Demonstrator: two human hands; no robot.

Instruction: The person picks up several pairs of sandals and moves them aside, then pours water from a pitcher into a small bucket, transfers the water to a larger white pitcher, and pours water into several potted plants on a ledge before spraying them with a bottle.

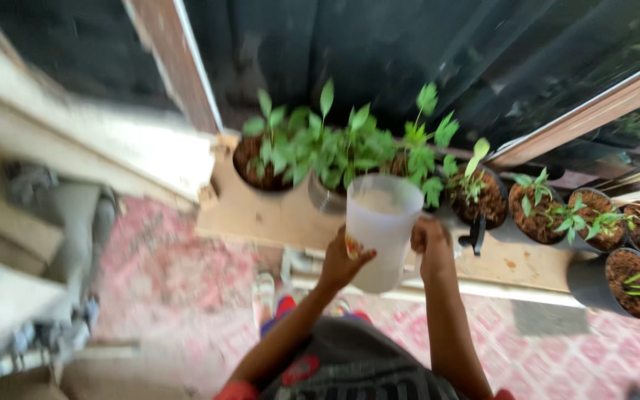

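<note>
Dark striped clothing (350, 374) on the person's torso fills the bottom edge, nearest the camera. Both forearms rise from it toward a white translucent plastic pitcher (379, 226), held just short of a wooden ledge (261, 215).

Left to right:

1. Grey blurred equipment (61, 244) stands at the far left; its kind cannot be determined.
2. Pink patterned floor (172, 281) runs beneath the ledge.
3. Left hand (341, 261): fingers curled against the lower left wall of the pitcher, supporting it from the side and below.
4. Pitcher: upright, long axis vertical with a slight tilt, mouth open toward the camera. Pale contents show inside. It sits between the two hands and touches both.
5. Right hand (432, 248): closed around the pitcher's handle side, knuckles toward the camera. The handle itself is mostly hidden.

Key relation: the pitcher lies directly in front of a leafy potted plant (335, 152), with the rim just below the foliage. Both hands are equally near; the right hand carries the handle.

Count:
- Pitcher: one.
- Pots in view on the ledge: about eight, from a brown pot (257, 167) at the left to a black pot (624, 281) at the right. Blur makes the exact number uncertain.
- Hands: two, both the person's own.
</note>
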